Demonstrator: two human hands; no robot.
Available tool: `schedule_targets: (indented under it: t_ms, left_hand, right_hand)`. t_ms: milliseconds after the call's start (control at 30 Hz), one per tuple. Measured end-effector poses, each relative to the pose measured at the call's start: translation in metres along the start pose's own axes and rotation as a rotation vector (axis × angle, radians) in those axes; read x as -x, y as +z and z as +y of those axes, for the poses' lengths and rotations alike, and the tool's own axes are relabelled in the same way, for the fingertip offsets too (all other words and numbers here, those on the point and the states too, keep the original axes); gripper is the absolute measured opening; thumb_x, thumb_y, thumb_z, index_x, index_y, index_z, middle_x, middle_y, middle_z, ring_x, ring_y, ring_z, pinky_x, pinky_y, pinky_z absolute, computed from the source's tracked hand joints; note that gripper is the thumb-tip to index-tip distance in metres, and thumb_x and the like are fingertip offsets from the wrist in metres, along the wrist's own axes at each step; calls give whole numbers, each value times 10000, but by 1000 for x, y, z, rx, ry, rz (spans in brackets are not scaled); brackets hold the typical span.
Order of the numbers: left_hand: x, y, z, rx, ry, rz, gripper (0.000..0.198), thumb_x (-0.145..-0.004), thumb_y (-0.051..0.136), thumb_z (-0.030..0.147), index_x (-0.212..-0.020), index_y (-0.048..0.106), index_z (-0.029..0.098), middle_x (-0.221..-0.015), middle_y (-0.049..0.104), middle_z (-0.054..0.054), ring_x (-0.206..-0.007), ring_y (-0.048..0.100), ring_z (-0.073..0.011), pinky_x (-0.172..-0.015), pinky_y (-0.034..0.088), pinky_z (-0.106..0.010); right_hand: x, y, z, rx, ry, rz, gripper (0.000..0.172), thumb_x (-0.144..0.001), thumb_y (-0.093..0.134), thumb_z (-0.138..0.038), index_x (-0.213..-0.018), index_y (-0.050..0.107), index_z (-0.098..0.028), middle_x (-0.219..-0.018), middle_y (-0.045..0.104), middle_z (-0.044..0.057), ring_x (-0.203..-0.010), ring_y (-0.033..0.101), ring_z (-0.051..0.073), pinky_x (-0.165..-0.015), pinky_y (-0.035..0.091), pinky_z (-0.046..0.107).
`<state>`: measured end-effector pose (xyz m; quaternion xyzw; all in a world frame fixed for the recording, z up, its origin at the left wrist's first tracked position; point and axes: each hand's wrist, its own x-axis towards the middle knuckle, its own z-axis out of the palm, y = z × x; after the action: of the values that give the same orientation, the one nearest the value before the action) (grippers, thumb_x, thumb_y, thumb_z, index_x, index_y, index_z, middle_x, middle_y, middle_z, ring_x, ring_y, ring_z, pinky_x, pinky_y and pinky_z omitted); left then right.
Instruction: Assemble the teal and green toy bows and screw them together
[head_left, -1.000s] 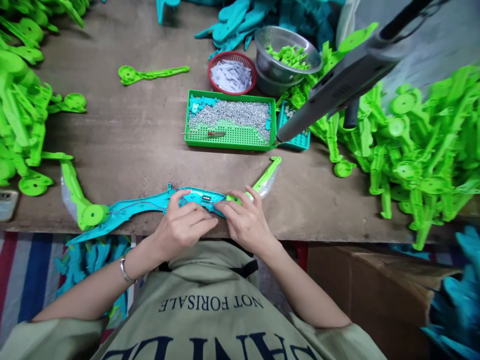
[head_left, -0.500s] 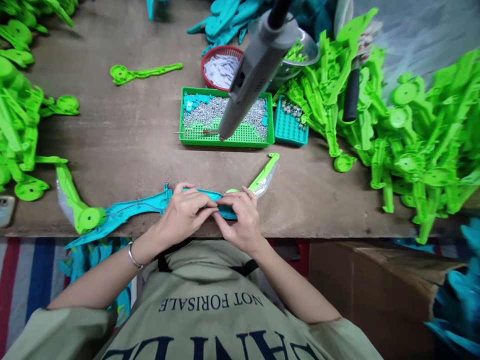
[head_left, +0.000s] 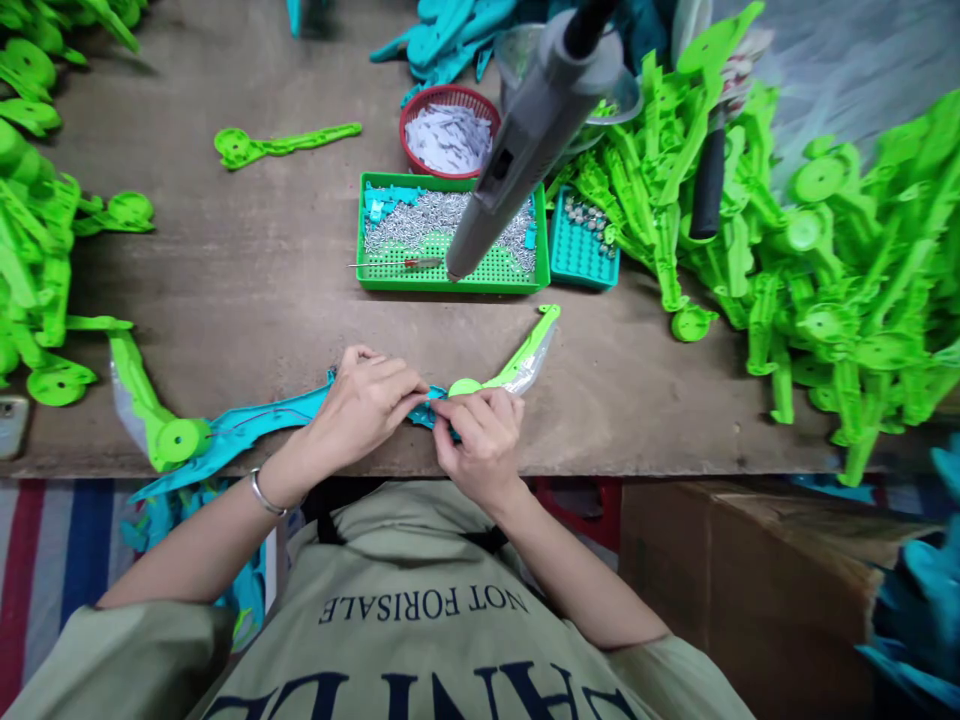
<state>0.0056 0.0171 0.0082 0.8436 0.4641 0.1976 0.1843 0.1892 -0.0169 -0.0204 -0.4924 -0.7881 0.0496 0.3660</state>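
head view: blue bow-shaped shell point(head_left: 259, 424) lies along the desk point(head_left: 645, 390)'s near edge, lime limbs point(head_left: 180, 440) set near both ends, wire point(head_left: 289, 410) bare, no cover on yet; left hand point(head_left: 373, 398) and right hand point(head_left: 480, 435) bunched over it, whether pinching anything can't tell.

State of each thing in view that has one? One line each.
Blue piece: inside facing up, part hidden
Left hand: fingers bent, over the blue piece
Right hand: fingers bent, at the blue piece
Green tray: part filled, floor partly bare
Teal tray: part filled
Red basket: piled with white pieces
Screwdriver: lying in green tray
Grey tool: tilted over green tray; on or off, can't tell
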Motion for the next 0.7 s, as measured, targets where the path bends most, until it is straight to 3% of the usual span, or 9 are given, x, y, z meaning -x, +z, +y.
schedule_targets:
  t_ms: [200,367,567,700]
  left_hand:
    - [-10,-1,-3,-39,-34,-181,173,-977,563,195,-868,696,179,-846,677,-32,-794,631,-175,-773,394,-334]
    - [-25,-5,3,-26,-192,-325,147,-910,576,131,-824,694,154,-851,671,-71,-758,638,-184,-681,444,-300]
    - [-48,-15,8,-54,-329,-516,160,-847,574,129,-816,730,149,-832,740,-101,-784,689,-210,-694,485,-300]
    - [-57,-15,8,-92,-347,-563,156,-792,586,107,-799,738,146,-768,745,-109,-736,697,-218,-646,484,-298]
  right_hand:
    - [-2,2,-2,127,-83,-96,125,-897,600,-116,-852,703,-169,-776,677,47,-783,449,208,-710,345,359]
    - [-3,3,-1,183,-114,-178,191,-932,555,-131,-779,664,-171,-740,606,54,-750,433,200,-695,325,346]
    - [-8,-1,-2,258,-138,-265,263,-969,523,-160,-726,622,-178,-721,551,48,-723,422,190,-698,320,329]
    - [-10,-5,-4,284,-144,-292,249,-954,523,-142,-724,610,-178,-724,533,53,-730,424,192,-670,327,328]
